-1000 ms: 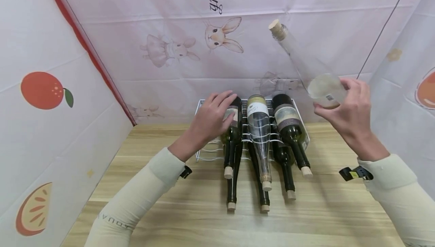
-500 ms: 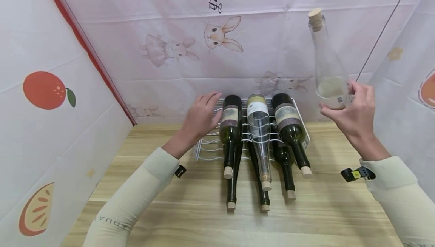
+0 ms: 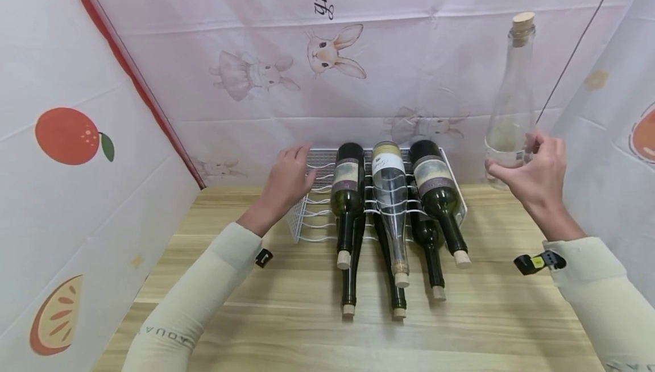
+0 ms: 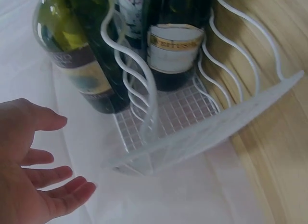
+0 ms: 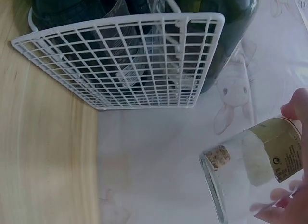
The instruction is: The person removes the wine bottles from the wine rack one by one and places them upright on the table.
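Note:
My right hand [image 3: 537, 176] grips a corked clear glass bottle [image 3: 513, 102] near its base, upright in front of the back backdrop, right of the rack. In the right wrist view, its gold label [image 5: 284, 144] lies between thumb and fingers, and a cork shows through the glass. My left hand [image 3: 284, 181] holds nothing and hovers at the left end of the white wire rack [image 3: 295, 224]. Fingers spread loosely, the left hand [image 4: 43, 166] is apart from the rack's side panel [image 4: 207, 132] in the left wrist view.
On the rack's top lie a green bottle [image 3: 347, 195], a clear bottle [image 3: 391, 207] and another green bottle [image 3: 437, 190], corks toward me. Below rest several dark bottles [image 3: 432, 258]. The rack stands on a wooden table [image 3: 286, 315] against printed backdrops [image 3: 256, 8].
The clear bottle in my right hand has swung from a leftward tilt to upright, its cork moving right. My left hand has drawn back leftward from the left green bottle to the rack's end.

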The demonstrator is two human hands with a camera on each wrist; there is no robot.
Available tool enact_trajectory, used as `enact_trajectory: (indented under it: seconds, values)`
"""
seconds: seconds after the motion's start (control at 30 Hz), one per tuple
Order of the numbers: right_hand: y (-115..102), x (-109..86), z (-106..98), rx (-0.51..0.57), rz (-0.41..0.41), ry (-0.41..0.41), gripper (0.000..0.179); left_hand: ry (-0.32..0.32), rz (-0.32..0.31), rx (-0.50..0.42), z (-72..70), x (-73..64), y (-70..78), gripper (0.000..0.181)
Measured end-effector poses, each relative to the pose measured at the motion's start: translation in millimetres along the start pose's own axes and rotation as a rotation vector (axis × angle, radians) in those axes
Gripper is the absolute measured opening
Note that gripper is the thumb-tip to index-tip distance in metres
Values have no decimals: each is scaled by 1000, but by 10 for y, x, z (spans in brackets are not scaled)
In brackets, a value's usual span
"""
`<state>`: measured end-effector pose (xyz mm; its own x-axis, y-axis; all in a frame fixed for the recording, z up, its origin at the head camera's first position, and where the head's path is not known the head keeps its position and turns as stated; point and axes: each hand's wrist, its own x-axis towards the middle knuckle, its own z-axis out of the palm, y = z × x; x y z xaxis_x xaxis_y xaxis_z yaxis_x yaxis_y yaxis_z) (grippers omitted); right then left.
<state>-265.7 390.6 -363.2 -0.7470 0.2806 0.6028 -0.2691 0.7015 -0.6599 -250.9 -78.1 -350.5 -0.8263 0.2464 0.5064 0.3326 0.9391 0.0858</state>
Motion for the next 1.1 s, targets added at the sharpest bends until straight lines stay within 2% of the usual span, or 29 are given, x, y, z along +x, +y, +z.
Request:
enact_trajectory:
  seconds: [0.17, 0.3, 0.47, 0.6, 0.73, 0.93, 1.1]
  values:
    - [111, 20, 17, -22, 36, -41, 73, -64, -70, 0, 45, -14, -104, 61]
    - [197, 30, 25, -46, 61, -70, 78, -77, -108, -44, 100, -22, -197, 60]
    - [285, 41, 43, -64, 94, -113, 81, -121, -166, -116, 160, -32, -291, 46]
    - [345, 44, 68, -72, 115, -130, 82, -196, -223, -183, 179, -47, -325, 33]
    - [401, 55, 100, -80, 133, -131, 80, -242, -270, -215, 196, -54, -341, 26]
    - [481, 72, 149, -81, 131, -128, 76, -278, -331, -219, 222, -39, -355, 27]
    - [573, 52, 203, -76, 135, -131, 74, -292, -347, -249, 224, -28, -361, 29]
